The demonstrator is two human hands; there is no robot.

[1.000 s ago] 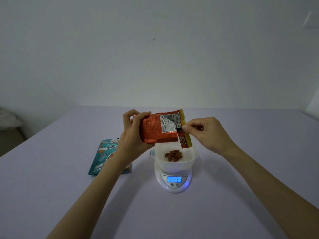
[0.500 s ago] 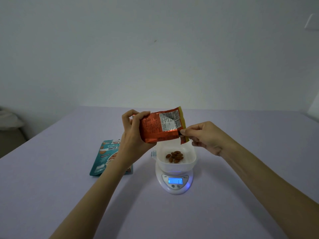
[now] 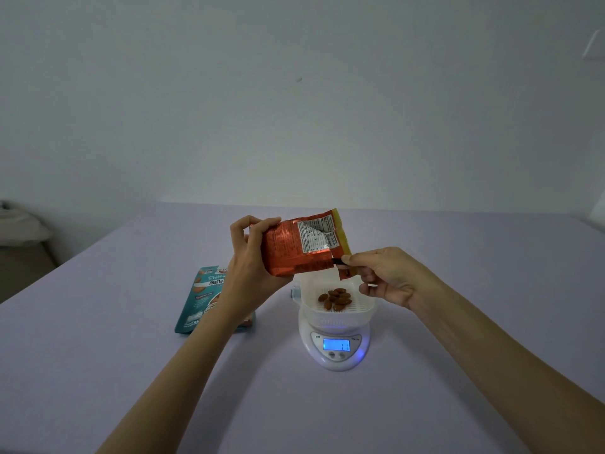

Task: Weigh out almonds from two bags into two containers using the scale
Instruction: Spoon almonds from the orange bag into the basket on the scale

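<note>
My left hand (image 3: 250,257) grips an orange foil almond bag (image 3: 296,249) by its left side and holds it sideways above the scale. My right hand (image 3: 381,276) pinches the bag's partly torn yellow top strip (image 3: 343,268) at the lower right corner. Below sits a white container (image 3: 335,314) with several almonds (image 3: 335,298) in it, resting on a white digital scale (image 3: 334,350) whose blue display is lit. A teal almond bag (image 3: 204,298) lies flat on the table to the left, partly hidden by my left forearm.
The lilac table (image 3: 98,371) stretches wide around the scale. A plain wall rises behind it. A pale object (image 3: 19,224) sits off the table at the far left.
My right hand has pulled the torn strip downward from the bag's top edge to its lower right corner. The bag and my left hand stay almost still.
</note>
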